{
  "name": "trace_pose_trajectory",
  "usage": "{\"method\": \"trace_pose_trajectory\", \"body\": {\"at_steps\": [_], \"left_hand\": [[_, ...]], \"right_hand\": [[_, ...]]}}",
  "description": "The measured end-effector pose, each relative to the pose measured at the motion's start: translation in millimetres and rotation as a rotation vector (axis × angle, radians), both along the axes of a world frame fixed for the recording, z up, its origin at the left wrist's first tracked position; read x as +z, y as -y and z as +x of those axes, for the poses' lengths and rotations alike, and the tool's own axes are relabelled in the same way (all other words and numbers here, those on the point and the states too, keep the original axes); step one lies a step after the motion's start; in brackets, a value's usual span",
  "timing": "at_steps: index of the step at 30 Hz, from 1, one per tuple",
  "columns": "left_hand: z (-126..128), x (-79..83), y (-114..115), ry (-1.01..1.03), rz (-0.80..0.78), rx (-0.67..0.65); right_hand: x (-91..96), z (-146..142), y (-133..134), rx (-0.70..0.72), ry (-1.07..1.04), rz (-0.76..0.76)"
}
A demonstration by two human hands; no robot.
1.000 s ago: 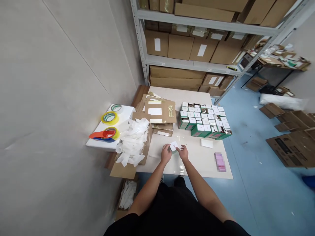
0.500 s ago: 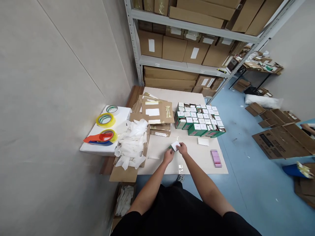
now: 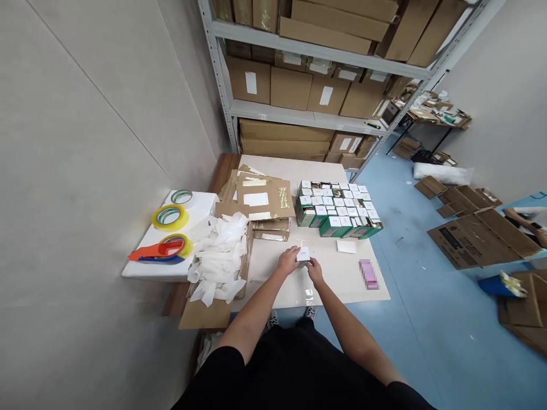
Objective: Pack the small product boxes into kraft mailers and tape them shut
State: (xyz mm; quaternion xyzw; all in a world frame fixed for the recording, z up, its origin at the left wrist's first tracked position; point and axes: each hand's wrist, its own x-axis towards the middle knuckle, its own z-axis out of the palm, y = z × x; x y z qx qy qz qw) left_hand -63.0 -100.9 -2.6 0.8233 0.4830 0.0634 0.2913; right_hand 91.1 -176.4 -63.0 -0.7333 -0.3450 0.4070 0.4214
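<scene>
A small box [image 3: 303, 254] with a white, marked top is upright at the middle of the table [image 3: 273, 267]. My left hand [image 3: 289, 261] is closed on its left side, the fingers along the edge. At the box's lower right corner, my right hand [image 3: 315, 270] grips it with fingertips. Beyond my hands stand rows of similar white-topped boxes with green sides [image 3: 335, 226]. A white flat box or pad [image 3: 346, 246] lies to the right, and a blurred pink item [image 3: 368, 274] is farther right.
To the left, a carton overflows with white paper strips [image 3: 220, 256]. Tape rolls [image 3: 170, 217] and an orange tape dispenser [image 3: 158, 250] sit on a white surface. Flattened cardboard [image 3: 265, 199] is stacked behind. A shelf [image 3: 307, 117] holds cartons. Another person's arm [image 3: 525, 222] shows far right.
The small box has gone from tilted to upright, its marked white top now facing up. My left hand has moved up along its left side; my right hand has shifted down to the lower right corner.
</scene>
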Motion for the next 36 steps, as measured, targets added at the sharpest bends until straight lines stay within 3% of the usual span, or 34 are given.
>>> {"method": "trace_pose_trajectory", "body": {"at_steps": [6,23,29,32,36], "left_hand": [[-6.0,0.7,-7.6,-0.025,-0.028,-0.065],[-9.2,9.4,-11.2,-0.154,-0.008,-0.131],[-5.3,17.4,-12.5,-0.15,0.004,-0.135],[-2.2,18.2,-16.1,-0.086,-0.035,-0.059],[0.3,9.1,-24.4,0.076,-0.197,0.264]], "right_hand": [[-12.2,-1.3,14.6,0.058,-0.172,0.023],[-22.0,9.5,19.7,0.14,-0.203,-0.043],[-23.1,10.1,19.3,0.111,-0.21,-0.077],[-21.2,11.9,18.7,0.101,-0.218,-0.056],[-18.5,12.7,19.5,0.1,-0.221,-0.052]]}}
